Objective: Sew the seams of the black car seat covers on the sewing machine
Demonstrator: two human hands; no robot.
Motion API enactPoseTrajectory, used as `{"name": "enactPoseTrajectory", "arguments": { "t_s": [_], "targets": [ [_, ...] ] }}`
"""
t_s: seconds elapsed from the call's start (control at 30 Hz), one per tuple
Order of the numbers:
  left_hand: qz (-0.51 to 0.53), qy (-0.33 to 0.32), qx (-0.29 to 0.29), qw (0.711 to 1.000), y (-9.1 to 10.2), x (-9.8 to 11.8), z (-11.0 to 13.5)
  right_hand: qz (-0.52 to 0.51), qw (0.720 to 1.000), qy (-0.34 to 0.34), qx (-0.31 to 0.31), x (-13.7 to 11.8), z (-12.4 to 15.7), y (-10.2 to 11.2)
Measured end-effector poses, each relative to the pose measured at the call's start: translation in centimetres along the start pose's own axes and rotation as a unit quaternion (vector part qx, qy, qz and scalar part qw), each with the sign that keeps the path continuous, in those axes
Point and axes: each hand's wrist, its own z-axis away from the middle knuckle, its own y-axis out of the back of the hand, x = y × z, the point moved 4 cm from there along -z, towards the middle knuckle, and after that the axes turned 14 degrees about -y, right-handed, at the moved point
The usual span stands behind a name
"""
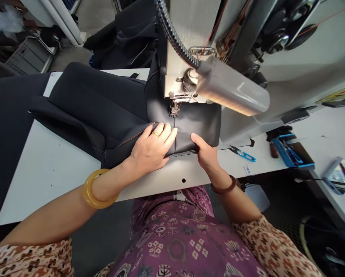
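A black seat cover (97,100) with orange stitching and a smooth leather-like panel (200,119) lies across the white sewing table. Its panel sits beneath the presser foot (174,109) of a sewing machine, where a seam runs toward me. My left hand (153,148) lies flat on the cover just left of that seam, fingers stretched forward and close together. At the panel's near edge, my right hand (205,152) grips the cover, thumb on top and the other fingers hidden underneath.
A lamp (233,86) on a flexible neck hangs close over the needle area. Blue thread snips (243,154) lie right of my right hand, near a blue box (293,150) of tools. A phone (340,175) rests farther right. More black fabric (132,34) is heaped behind the table.
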Motion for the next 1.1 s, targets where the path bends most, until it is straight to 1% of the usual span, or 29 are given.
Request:
{"name": "enactPoseTrajectory", "arguments": {
  "t_s": [0.13, 0.27, 0.37, 0.43, 0.63, 0.8, 0.9, 0.93, 0.97, 1.0, 1.03, 1.1],
  "targets": [
    [-0.03, -0.011, 0.006, 0.999, 0.0, 0.3, -0.1, -0.009, 1.0, -0.027, -0.002, -0.7, -0.5, 0.0],
    [-0.041, -0.005, 0.002, 0.999, 0.2, -0.3, -0.6, -0.015, 0.998, -0.056, -0.032, -1.7, -1.4, -0.6],
    [-0.045, -0.001, 0.001, 0.999, 0.3, -0.9, -1.0, -0.008, 0.998, -0.064, -0.025, -2.2, -2.0, -1.0],
    [-0.045, 0.0, 0.003, 0.999, 0.4, -1.1, -1.0, 0.001, 0.998, -0.066, -0.023, -2.4, -2.2, -1.1],
    [-0.033, -0.004, 0.002, 0.999, 0.4, -1.6, -0.8, 0.004, 0.996, -0.068, -0.048, -2.6, -2.3, -1.4],
    [-0.045, -0.002, -0.004, 0.999, 0.2, -2.3, -1.3, 0.013, 0.996, -0.066, -0.054, -2.7, -3.2, -2.1],
    [-0.04, 0.006, -0.014, 0.999, 0.0, -2.3, -1.5, 0.027, 0.996, -0.065, -0.058, -2.8, -3.6, -1.6],
    [-0.037, 0.007, -0.015, 0.999, 0.0, -2.3, -1.4, 0.04, 0.993, -0.074, -0.079, -2.8, -3.7, -1.3],
    [-0.031, 0.007, -0.017, 0.999, -0.1, -2.2, -1.2, 0.061, 0.987, -0.089, -0.118, -2.6, -3.8, -1.2],
    [-0.025, 0.005, -0.021, 0.999, -0.2, -2.1, -0.9, 0.095, 0.975, -0.108, -0.167, -2.4, -3.9, -1.2],
    [-0.018, 0.001, -0.026, 0.999, -0.2, -2.1, -0.6, 0.143, 0.956, -0.132, -0.221, -2.0, -4.0, -1.3],
    [-0.011, -0.012, -0.039, 0.999, -0.4, -2.0, 0.0, 0.257, 0.898, -0.175, -0.311, -0.8, -4.1, -1.7]
  ]
}}
